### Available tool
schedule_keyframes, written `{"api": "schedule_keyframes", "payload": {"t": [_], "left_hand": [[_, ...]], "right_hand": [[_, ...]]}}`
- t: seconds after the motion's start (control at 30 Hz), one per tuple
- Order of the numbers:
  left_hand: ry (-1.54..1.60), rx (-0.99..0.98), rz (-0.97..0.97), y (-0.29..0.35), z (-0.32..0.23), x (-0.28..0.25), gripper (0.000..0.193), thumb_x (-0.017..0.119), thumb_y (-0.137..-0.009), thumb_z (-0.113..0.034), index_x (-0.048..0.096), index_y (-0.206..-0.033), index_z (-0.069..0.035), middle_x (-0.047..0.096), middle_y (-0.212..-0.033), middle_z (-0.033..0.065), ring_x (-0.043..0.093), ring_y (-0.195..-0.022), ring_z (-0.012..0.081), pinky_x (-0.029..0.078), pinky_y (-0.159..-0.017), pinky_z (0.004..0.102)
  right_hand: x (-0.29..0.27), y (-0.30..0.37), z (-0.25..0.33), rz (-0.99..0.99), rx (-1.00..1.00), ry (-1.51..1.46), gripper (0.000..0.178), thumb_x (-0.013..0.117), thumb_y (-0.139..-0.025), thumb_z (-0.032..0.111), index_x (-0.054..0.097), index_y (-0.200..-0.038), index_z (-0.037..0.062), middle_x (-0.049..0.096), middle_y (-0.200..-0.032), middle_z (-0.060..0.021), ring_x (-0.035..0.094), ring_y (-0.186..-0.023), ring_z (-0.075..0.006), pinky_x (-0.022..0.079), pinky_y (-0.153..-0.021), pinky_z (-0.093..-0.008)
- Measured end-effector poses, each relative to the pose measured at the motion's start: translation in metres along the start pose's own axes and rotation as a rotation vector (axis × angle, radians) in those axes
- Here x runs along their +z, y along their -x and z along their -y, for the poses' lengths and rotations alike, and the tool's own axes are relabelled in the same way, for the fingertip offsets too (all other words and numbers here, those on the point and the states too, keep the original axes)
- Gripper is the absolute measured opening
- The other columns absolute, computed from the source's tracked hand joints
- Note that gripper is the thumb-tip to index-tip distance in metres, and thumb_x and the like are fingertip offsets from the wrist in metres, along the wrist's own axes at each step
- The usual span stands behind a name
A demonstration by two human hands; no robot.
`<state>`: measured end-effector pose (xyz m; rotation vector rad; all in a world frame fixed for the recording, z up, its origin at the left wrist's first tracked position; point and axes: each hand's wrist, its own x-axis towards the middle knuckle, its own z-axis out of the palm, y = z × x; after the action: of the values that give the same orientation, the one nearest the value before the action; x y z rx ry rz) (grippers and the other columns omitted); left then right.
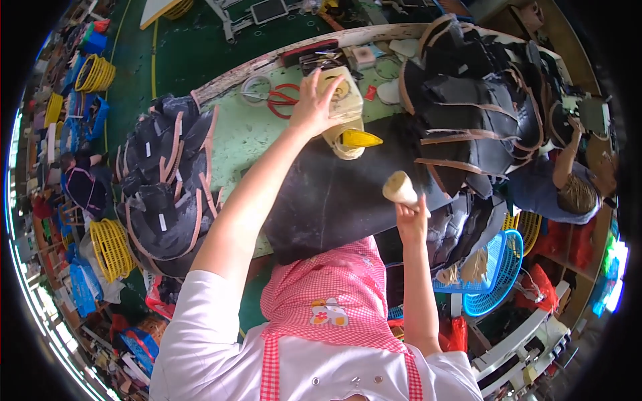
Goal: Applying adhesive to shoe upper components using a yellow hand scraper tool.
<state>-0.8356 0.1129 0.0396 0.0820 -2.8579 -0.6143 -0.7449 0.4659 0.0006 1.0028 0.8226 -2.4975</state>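
Observation:
My left hand is closed over a cream plastic container, its fingers and thumb spread across the upper part. A yellow pointed piece sticks out at the container's near end. To the right, my right hand grips a pale stubby cylinder from below, holding it up above the dark sheet material. I cannot make out exactly what it is. A large black sheet lies on the green tabletop between my arms and under the container.
Piles of dark pieces with brown edging stand at the left and the right. Red-handled scissors and a tape roll lie at the far side. A blue basket sits at the right. Other people work on both sides.

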Motion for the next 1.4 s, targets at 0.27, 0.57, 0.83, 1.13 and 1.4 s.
{"api": "schedule_keyframes", "payload": {"t": [0.27,0.57,0.83,1.13,1.4], "left_hand": [[-0.092,-0.119,0.276,-0.01,-0.012,-0.022,0.107,0.084,-0.068,-0.033,0.015,-0.151,-0.035,0.009,-0.157,0.0205,0.019,-0.142,0.0435,0.027,-0.113,0.0548],[1.106,-0.186,0.669,0.045,-0.208,-0.024,0.035,0.065,-0.087,-0.015,0.061,-0.121,-0.007,0.065,-0.107,0.008,0.06,-0.105,0.0206,0.049,-0.09,0.0343],[2.545,-0.877,0.574,0.014,-0.293,0.107,0.063,0.047,-0.096,-0.054,0.044,-0.134,-0.004,0.047,-0.138,0.0138,0.045,-0.128,0.0264,0.032,-0.112,0.0467],[2.663,-0.906,0.358,0.028,-0.289,0.143,0.042,0.051,-0.089,-0.024,0.055,-0.121,0.003,0.058,-0.127,0.0154,0.053,-0.121,0.0309,0.039,-0.106,0.0465],[2.393,-0.519,0.545,0.029,-0.268,0.153,0.061,0.04,-0.095,-0.051,0.04,-0.141,-0.011,0.046,-0.143,0.0147,0.048,-0.127,0.0295,0.046,-0.098,0.0479]], "right_hand": [[0.092,-0.06,-0.007,-0.038,0.372,0.192,0.056,0.063,-0.092,0.036,0.044,-0.128,-0.0028,0.053,-0.13,-0.0166,0.052,-0.122,-0.0278,0.044,-0.102,-0.043],[0.222,-0.036,0.208,0.521,-1.027,1.452,0.016,0.056,-0.092,0.007,0.069,-0.101,0.0022,0.071,-0.091,-0.0089,0.068,-0.084,-0.0146,0.052,-0.075,-0.0271],[0.254,-0.08,0.275,0.52,-0.652,2.416,0.072,0.083,-0.063,0.039,0.059,-0.122,0.0056,0.064,-0.096,-0.0192,0.061,-0.098,-0.0328,0.045,-0.089,-0.0403],[0.223,-0.026,0.267,0.788,-0.708,2.279,0.054,0.084,-0.059,0.022,0.059,-0.104,0.0058,0.054,-0.125,-0.0145,0.047,-0.117,-0.0356,0.036,-0.102,-0.0463],[0.188,0.014,0.247,0.861,-0.783,2.084,0.051,0.082,-0.061,0.017,0.056,-0.104,0.0044,0.055,-0.128,-0.0167,0.047,-0.124,-0.0348,0.035,-0.104,-0.0468]]}}
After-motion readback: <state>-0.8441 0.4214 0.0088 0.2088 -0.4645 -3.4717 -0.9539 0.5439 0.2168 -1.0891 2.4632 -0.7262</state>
